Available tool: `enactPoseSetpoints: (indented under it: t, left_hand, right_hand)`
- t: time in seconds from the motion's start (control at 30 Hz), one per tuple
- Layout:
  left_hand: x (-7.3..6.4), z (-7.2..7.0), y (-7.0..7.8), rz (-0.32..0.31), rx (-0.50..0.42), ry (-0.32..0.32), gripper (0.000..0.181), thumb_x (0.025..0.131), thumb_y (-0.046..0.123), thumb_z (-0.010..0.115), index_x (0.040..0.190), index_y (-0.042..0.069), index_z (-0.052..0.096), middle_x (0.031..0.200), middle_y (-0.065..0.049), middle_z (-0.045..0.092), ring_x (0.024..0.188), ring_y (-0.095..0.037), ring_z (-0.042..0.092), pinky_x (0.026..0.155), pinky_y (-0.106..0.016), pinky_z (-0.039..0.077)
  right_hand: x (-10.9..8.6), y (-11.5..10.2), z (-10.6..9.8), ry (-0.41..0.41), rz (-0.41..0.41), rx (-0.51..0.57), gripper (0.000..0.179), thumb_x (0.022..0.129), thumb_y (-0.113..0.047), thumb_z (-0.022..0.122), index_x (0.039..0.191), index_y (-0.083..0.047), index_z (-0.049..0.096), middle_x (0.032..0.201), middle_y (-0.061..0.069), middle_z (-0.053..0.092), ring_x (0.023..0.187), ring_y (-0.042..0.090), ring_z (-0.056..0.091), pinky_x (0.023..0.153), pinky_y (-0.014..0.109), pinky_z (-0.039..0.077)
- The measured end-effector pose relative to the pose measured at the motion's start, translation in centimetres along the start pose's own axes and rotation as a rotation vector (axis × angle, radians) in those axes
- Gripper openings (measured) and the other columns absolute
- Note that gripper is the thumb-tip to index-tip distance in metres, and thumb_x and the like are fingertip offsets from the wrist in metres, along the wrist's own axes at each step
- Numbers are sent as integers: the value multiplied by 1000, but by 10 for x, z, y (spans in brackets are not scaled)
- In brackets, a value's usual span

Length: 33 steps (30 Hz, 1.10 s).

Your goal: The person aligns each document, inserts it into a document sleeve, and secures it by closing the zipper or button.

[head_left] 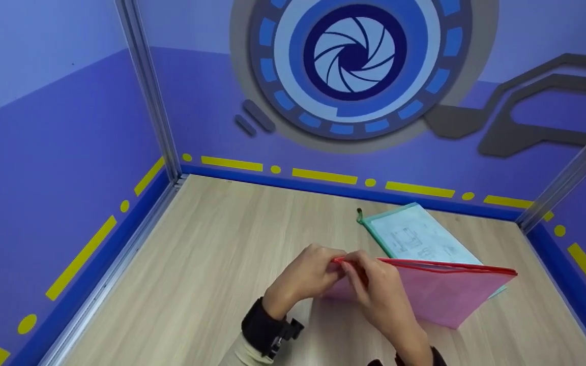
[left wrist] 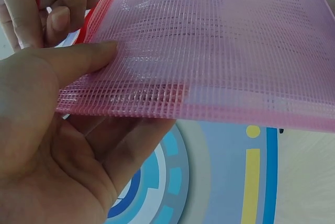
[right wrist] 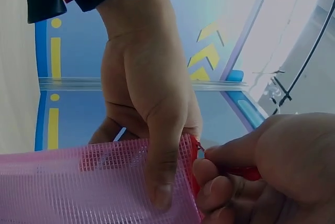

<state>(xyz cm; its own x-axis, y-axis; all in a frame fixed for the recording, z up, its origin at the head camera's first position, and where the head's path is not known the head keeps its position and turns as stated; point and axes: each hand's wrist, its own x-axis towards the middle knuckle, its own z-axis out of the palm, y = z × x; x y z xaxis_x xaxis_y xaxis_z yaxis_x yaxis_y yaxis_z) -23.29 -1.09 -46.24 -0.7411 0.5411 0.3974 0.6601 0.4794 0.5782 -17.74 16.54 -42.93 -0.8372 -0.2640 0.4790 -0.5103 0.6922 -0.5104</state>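
Observation:
A pink mesh zipper pouch (head_left: 440,295) stands on its long side above the wooden table, its red zipper edge (head_left: 450,265) along the top. My left hand (head_left: 305,274) grips the pouch's left corner, thumb on one face and fingers behind it, as the left wrist view shows on the mesh (left wrist: 209,51). Close beside it, my right hand (head_left: 382,292) pinches the red zipper pull (right wrist: 246,172) at the end of the zipper. Part of the pull is hidden by the right fingers. In the right wrist view both hands meet at that corner.
Behind the pink pouch lies a green-edged zipper pouch (head_left: 420,234) with a printed sheet showing, partly covered by the pink one. Its green pull tab (head_left: 359,216) points away from me. Blue-purple panels (head_left: 79,178) enclose the wooden table (head_left: 211,239) at the back and sides.

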Motion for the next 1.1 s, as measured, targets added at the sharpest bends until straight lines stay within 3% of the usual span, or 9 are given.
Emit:
enactPoseSetpoints:
  t: [0.17, 0.27, 0.4, 0.6, 0.73, 1.1]
  left_hand:
    - [0, -4, -2, 19, -28, -23, 16, 103, 14, 71, 87, 13, 69, 73, 12, 47, 67, -2, 40, 65, -15, 34]
    - [-1, -8, -4, 20, -49, -42, 11, 104, 19, 71, 95, 13, 76, 78, 12, 58, 70, -1, 45, 67, -15, 37]
    - [-2, -13, -4, 11, -84, -63, 13, 103, 23, 71, 102, 13, 80, 85, 10, 69, 73, 1, 50, 70, -15, 42]
    - [-3, -17, -5, -2, -102, -80, 20, 103, 24, 71, 88, 11, 70, 71, 12, 44, 66, -3, 40, 64, -19, 34]
    - [-3, -19, -6, -27, -125, -88, 25, 103, 24, 72, 83, 12, 63, 68, 11, 33, 62, -4, 34, 62, -20, 32]
    - [-5, -22, -7, -66, -148, -83, 19, 102, 25, 74, 88, 13, 71, 71, 12, 47, 64, -3, 42, 64, -21, 37]
  right_hand:
    - [3, 8, -3, 6, -36, 85, 13, 98, -7, 76, 103, -18, 73, 83, -17, 64, 66, 4, 55, 60, 23, 51]
    - [3, 13, -7, 15, -95, 86, 15, 96, -4, 77, 103, -17, 76, 86, -15, 68, 69, 3, 58, 63, 24, 54]
    - [4, 20, -12, 38, -158, 9, 19, 90, -2, 83, 103, -15, 80, 91, -10, 75, 76, 0, 65, 71, 24, 59]
    - [4, 26, -16, 113, -225, -100, 25, 82, -2, 90, 103, -14, 83, 87, -7, 73, 74, 2, 66, 69, 23, 59]
    - [5, 29, -20, 151, -219, -144, 22, 83, -3, 90, 101, -14, 83, 85, -8, 71, 73, 2, 66, 67, 23, 59]
    - [6, 34, -24, 128, -235, -152, 23, 85, 0, 87, 102, -14, 82, 87, -8, 67, 72, 0, 58, 64, 21, 55]
